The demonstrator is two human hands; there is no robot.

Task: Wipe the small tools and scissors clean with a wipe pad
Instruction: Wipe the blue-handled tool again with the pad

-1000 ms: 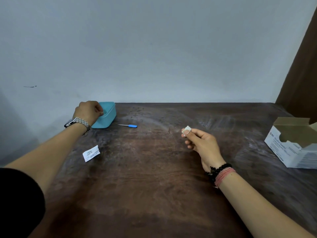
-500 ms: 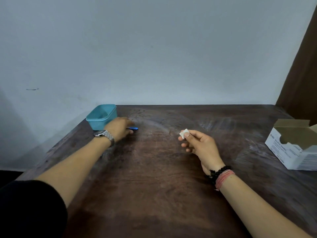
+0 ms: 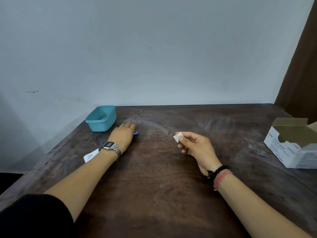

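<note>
Left hand (image 3: 123,135) covers blue tool (image 3: 136,132), right hand (image 3: 194,146) pinches pad (image 3: 178,136)

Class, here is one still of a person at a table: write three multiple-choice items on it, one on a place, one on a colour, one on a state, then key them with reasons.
1. Where does the open tub stand?
A. far left corner of the table
B. beside the cardboard box
C. in the person's lap

2. What colour is the tub?
A. red
B. teal
C. yellow

3. What is the right hand doing?
A. lying flat
B. pinching a wipe pad
C. holding scissors

Key:
1 A, the tub sits by the wall, far from the cardboard box.
2 B, its walls are teal.
3 B, the right hand pinches the wipe pad.
</note>
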